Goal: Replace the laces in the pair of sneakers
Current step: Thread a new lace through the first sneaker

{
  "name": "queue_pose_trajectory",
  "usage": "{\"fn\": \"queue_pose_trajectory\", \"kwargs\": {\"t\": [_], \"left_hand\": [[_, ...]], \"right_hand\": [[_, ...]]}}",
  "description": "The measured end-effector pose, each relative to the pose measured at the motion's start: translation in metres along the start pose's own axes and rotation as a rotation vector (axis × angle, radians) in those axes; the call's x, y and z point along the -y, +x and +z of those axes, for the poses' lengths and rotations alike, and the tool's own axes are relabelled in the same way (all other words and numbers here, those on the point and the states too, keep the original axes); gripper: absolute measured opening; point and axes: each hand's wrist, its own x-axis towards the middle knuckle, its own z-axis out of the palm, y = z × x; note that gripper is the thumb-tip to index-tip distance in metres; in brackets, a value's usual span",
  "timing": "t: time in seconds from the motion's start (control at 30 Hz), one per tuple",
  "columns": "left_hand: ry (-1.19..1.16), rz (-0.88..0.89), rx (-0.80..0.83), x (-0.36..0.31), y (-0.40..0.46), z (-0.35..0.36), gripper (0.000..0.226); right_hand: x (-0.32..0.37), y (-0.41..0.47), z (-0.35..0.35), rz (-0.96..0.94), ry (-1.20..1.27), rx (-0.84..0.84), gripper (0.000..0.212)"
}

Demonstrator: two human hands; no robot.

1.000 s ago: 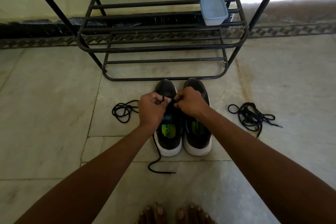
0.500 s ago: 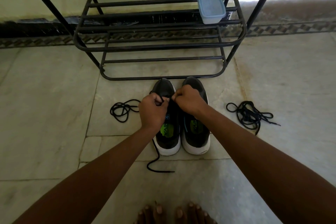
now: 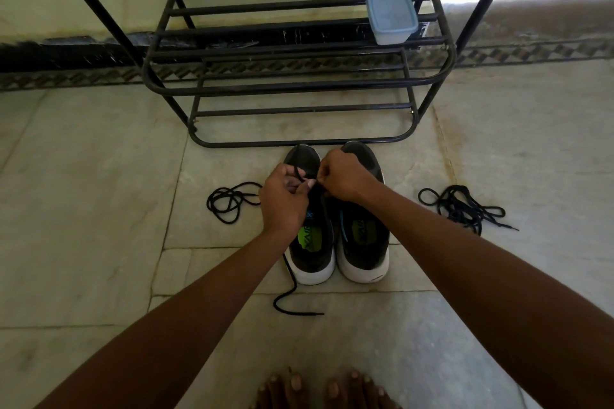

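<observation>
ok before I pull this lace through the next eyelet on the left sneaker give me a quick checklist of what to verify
1. Both hands on the lace: left hand and right hand pinch the black lace. Ok.
2. Left sneaker upright beside right sneaker. Ok.
3. Trailing lace end lies free on the floor. Ok.
4. Lace seated in the right eyelet: hidden by hands. Cannot tell.
5. Spare laces in view: coil to the left, bundle to the right. Ok.

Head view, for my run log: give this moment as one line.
stage: lacing left sneaker | left hand: pinches lace | right hand: pinches lace | right sneaker: unlaced | spare laces: floor
</observation>
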Motion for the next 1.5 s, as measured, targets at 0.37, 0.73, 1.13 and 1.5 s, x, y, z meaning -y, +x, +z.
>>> {"fn": "queue_pose_trajectory", "kwargs": {"t": [0.37, 0.73, 1.13, 1.5], "left_hand": [[0.029, -0.050, 0.062, -0.001, -0.005, -0.001, 0.034], [-0.028, -0.108, 0.005, -0.002, -0.005, 0.000, 0.035], [-0.131, -0.058, 0.011, 0.003, -0.004, -0.007, 0.041], [-0.038, 0.035, 0.007, 0.015, -0.024, -0.013, 0.043]], "right_hand": [[0.010, -0.021, -0.013, -0.058, 0.795, -0.271, 0.014], [-0.005, -0.020, -0.043, -0.223, -0.458, 0.053, 0.016], [0.005, -0.037, -0.049, -0.149, 0.895, -0.078, 0.025], [0.016, -0.029, -0.044, -0.269, -0.555, -0.018, 0.031]]}}
